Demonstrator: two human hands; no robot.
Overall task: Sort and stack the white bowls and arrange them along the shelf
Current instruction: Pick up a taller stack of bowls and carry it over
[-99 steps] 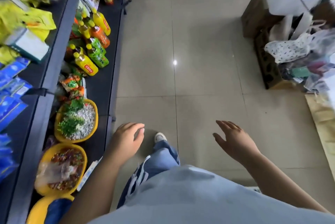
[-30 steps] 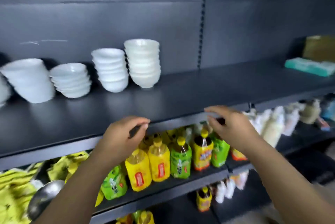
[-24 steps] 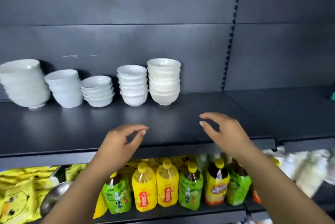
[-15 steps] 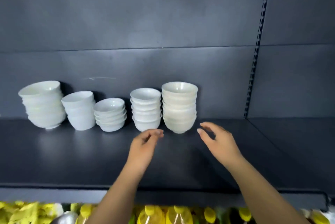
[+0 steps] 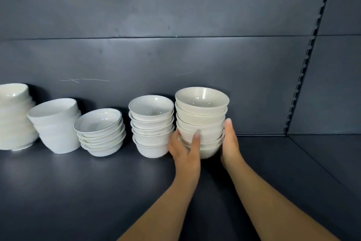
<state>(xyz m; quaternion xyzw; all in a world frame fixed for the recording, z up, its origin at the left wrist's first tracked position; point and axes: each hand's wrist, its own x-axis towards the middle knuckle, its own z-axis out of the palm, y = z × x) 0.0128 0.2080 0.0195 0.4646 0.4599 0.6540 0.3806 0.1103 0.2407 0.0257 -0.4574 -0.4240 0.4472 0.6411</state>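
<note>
While the four stacks on the left stand as they did half a second ago, the change lies at the right end of the row. Farthest left, the leftmost stack [image 5: 13, 117] of large white bowls is cut by the picture's edge. Just beside it the second stack [image 5: 56, 127] sits tilted. Next comes the third stack [image 5: 100, 133] of shallow bowls, also tilted, then the fourth stack [image 5: 151, 125], upright and close against its right neighbour. All rest at the back of the dark shelf [image 5: 78, 192].

The left hand [image 5: 184, 151], which hung free over the shelf a moment before, now grips the rightmost stack [image 5: 202, 119] of creamier bowls low on its left side, thumb laid up its front. The right hand [image 5: 230, 143], likewise free then, holds the stack's right side. Its fingers pass behind the bowls and are hidden, so it appears to clasp rather than merely touch. The stack's foot still seems to be on the shelf.

Reaching is over and the hold is made. The likely step is to lift or slide this stack along the shelf, perhaps toward the slotted upright [image 5: 308, 55]. Held low, the tall stack could tip at its top.
</note>
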